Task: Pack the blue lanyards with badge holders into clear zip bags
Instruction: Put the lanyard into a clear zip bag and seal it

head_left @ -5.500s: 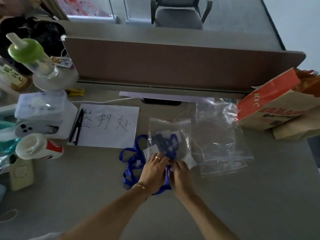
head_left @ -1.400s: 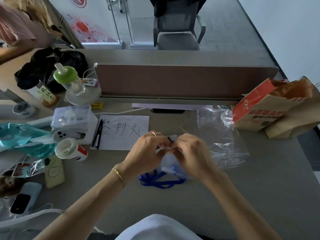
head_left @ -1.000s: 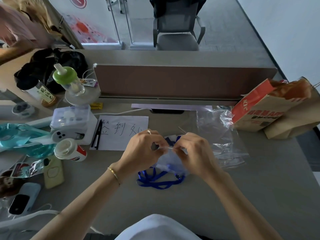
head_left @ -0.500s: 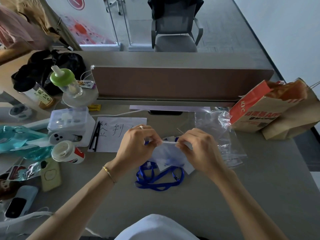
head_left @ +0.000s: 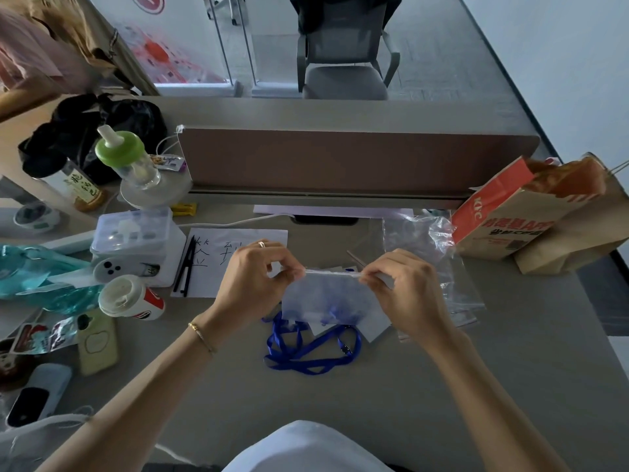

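Observation:
A clear zip bag (head_left: 326, 298) hangs lifted above the desk with something blue inside. My left hand (head_left: 253, 284) pinches the left end of its zip strip and my right hand (head_left: 405, 291) pinches the right end, so the strip is stretched between them. A loose blue lanyard (head_left: 306, 352) with a metal clip lies on the desk under the bag, beside a clear badge holder (head_left: 371, 327) that shows at the bag's lower edge. More clear zip bags (head_left: 435, 267) lie in a crumpled pile to the right.
A brown paper food bag (head_left: 531, 216) stands at the right. A handwritten sheet (head_left: 218, 264) with black pens lies to the left, beside a white box (head_left: 136, 240), a paper cup (head_left: 129, 299), a green-capped bottle (head_left: 124, 158) and phones. A brown desk divider (head_left: 340, 158) runs along the back.
My hands have drawn apart along the bag's top, from close together at the middle to the two ends. The bag hangs a little higher, showing more of the lanyard on the desk.

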A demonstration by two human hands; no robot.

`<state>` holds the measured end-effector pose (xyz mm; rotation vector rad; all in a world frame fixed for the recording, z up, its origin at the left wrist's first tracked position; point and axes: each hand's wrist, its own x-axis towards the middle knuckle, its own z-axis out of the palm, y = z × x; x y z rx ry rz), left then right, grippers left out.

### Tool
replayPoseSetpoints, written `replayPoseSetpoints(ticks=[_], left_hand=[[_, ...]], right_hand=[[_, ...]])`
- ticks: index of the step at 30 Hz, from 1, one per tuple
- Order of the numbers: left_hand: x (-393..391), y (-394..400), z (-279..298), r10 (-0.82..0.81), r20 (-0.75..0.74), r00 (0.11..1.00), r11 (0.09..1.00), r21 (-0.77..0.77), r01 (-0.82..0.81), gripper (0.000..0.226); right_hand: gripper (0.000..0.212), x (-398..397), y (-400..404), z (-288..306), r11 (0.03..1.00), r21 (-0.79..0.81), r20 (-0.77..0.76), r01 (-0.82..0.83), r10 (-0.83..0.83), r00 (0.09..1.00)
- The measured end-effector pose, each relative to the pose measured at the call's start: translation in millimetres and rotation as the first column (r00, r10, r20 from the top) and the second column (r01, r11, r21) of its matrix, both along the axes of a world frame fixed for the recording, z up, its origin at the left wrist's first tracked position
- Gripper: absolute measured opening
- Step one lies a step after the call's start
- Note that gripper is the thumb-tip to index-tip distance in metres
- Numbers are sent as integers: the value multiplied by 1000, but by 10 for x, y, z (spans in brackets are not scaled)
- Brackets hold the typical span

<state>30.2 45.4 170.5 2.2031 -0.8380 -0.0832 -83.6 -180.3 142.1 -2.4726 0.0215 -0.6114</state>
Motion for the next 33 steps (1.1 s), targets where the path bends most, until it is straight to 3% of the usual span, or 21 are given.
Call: replayPoseSetpoints(ticks=[13, 23, 29, 33], left_hand=[[89, 150, 7, 47, -33, 998, 999, -18, -48, 28], [185, 214, -4, 74, -59, 996, 997, -11, -74, 17], [174, 236, 3, 62, -94, 994, 998, -19, -65, 21], [91, 297, 50, 47, -199, 979, 999, -2, -49, 12]], right_hand=[[10, -81, -208, 3, 998, -42, -53, 48, -50, 997], [24, -118, -317, 56, 991, -61, 5, 118, -118, 993], [17, -154, -283, 104, 992, 80, -37, 94, -91, 995], [15, -303, -226, 153, 981, 182, -110, 65, -45, 993]])
